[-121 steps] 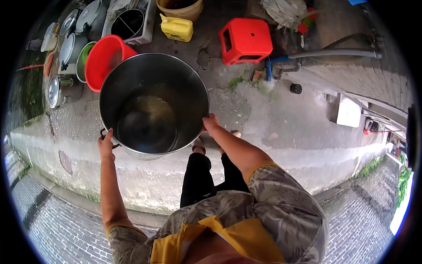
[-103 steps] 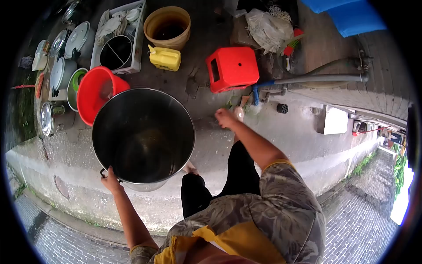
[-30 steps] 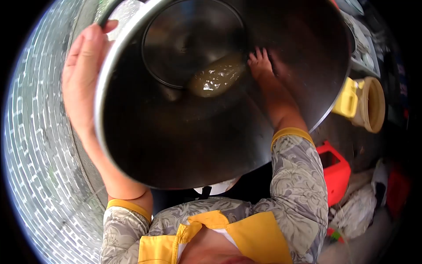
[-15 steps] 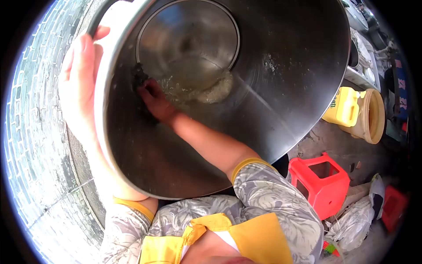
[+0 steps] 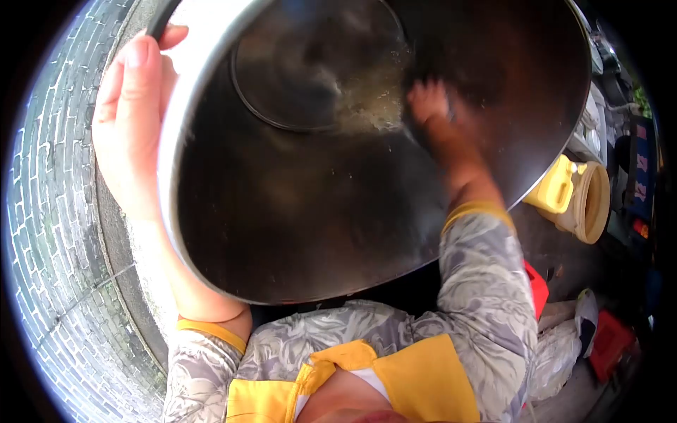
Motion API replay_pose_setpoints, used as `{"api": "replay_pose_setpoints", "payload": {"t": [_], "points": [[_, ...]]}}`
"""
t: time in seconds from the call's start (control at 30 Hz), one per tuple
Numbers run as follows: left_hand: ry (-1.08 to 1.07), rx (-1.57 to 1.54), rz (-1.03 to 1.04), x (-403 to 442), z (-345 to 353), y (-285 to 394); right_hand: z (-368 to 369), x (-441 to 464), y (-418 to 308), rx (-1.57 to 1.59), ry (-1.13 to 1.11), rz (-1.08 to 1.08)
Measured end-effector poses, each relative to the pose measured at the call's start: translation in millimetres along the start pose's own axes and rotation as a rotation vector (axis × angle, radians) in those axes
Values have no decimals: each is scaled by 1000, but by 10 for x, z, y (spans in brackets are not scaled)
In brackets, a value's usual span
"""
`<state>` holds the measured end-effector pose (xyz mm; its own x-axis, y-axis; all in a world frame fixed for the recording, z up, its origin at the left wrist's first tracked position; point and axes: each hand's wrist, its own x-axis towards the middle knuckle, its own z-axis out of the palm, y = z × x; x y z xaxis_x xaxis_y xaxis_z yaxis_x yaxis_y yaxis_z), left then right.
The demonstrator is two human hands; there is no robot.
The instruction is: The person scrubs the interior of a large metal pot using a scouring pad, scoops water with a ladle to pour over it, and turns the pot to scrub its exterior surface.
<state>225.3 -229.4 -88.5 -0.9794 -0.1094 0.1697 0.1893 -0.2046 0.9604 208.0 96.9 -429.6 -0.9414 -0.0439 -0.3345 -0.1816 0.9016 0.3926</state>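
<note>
A large metal pot [image 5: 310, 261] is tilted so its open mouth faces me. At its upper left, my left hand [image 5: 137, 99] is closed around the dark handle [image 5: 161, 17], with the forearm along the outside of the rim. My right hand [image 5: 441, 109] reaches inside to the right part of the wall and is smeared by motion. Its fingers seem pressed over a dark scouring pad, which shows only as a dark blur here. Cloudy, bubbly water [image 5: 374, 106] lies beside that hand, near the round base of the pot [image 5: 296, 77].
A brick-patterned surface [image 5: 60, 211] runs along the left. At right stand a yellow jug [image 5: 553, 187] and a beige bucket [image 5: 591, 204]. Part of a red stool [image 5: 537, 287], a plastic bag [image 5: 553, 363] and a red object [image 5: 611, 345] are lower right.
My right hand has swept from the left side of the pot's inside to the right. The pot has turned slightly, and the water has shifted right. My left hand keeps its hold.
</note>
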Motion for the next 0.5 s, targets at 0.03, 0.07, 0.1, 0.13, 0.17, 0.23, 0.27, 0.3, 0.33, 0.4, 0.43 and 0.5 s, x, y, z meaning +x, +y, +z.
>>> {"api": "replay_pose_setpoints", "payload": {"t": [0.03,0.07,0.1,0.13,0.17,0.23,0.27,0.3,0.33,0.4,0.43,0.5], "points": [[95,25,-8,-54,133,38,109,-125,-435,92,-140,-17],[-70,-81,0,-58,65,24,354,-268,-1018,278,-89,40],[-86,-97,-16,-45,68,13,363,-310,-1567,531,-69,14],[-105,-114,-30,-38,98,-1,144,-252,-2134,851,1,-53],[-111,-129,-33,-58,119,-4,-159,-115,-2637,1199,136,-149],[-130,-112,14,-112,180,-2,-971,168,-3061,1767,529,-267],[-132,-93,42,-127,205,-10,-1348,277,-3106,1956,702,-303],[-134,-73,69,-143,229,-18,-1463,397,-3122,2125,704,-314],[-138,-98,62,-151,237,-26,-1296,507,-3190,2138,452,-391],[-158,-156,62,-143,272,-46,-996,481,-2989,1854,267,-415],[-160,-205,79,-183,329,-56,-623,589,-3079,1526,568,-608],[-149,-146,126,-229,334,-62,0,559,-2854,1234,416,-488]]}}
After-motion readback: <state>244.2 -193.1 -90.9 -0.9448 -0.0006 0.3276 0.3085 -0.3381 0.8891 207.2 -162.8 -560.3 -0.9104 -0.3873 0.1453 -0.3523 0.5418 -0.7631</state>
